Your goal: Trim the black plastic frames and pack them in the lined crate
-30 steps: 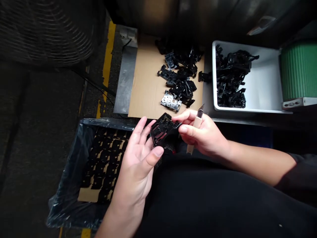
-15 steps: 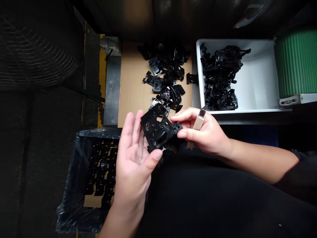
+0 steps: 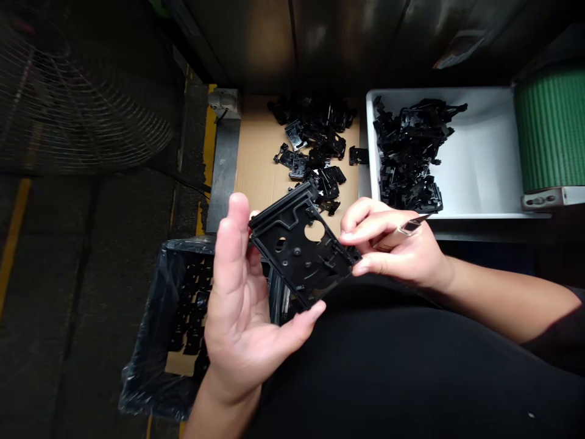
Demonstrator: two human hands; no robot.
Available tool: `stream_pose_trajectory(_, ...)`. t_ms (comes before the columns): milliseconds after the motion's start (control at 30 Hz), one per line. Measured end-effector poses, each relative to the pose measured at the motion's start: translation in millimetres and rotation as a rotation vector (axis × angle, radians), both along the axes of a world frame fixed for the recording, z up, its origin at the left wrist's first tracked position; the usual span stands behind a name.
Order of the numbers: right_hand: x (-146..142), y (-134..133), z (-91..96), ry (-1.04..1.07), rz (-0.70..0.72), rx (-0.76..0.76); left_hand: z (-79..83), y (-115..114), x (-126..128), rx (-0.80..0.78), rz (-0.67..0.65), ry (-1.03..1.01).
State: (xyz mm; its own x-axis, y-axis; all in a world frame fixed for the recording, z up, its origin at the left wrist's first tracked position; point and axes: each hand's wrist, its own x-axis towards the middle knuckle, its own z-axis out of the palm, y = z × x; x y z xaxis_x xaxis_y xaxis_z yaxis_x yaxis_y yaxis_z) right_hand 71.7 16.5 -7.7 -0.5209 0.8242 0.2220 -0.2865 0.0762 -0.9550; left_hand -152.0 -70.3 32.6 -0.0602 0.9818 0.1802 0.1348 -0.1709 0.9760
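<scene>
Hands hold a flat black plastic plate between them, above a dark-clothed lap. We see the left hand spread wide, fingers behind the plate's left edge and thumb tip pressed to its lower corner, so it cradles the part. The right hand pinches the plate's right corner between thumb and forefinger; a small blade sits in the same hand, its metal tip pointing right. We make out a round hole and several small slots in the plate. Beyond, on the bench, loose black parts lie on a cardboard sheet; just right of them a white bin holds more. Lower left, a crate lined with black film holds parts in rows.
</scene>
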Motion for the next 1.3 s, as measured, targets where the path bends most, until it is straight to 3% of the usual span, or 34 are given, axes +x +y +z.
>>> stream_pose_trajectory(333, 3, 3, 10.9, -0.012, 0.032, -0.014, 2.7, -6, 6, -0.022, 0.116, -0.018)
stream_pose_trajectory(767, 3, 12, 17.2, 0.063, 0.098, 0.159, 9.0, -15, 14, -0.005, 0.161, 0.015)
stream_pose_trajectory(1067, 5, 11, 20.1, 0.129, 0.083, 0.188, 3.8, -19, 1, 0.178, 0.119, 0.23)
stream_pose_trajectory(1300, 4, 8, 22.5, 0.125, 0.074, 0.278, 6.2, -26, 0, 0.189, 0.141, 0.329)
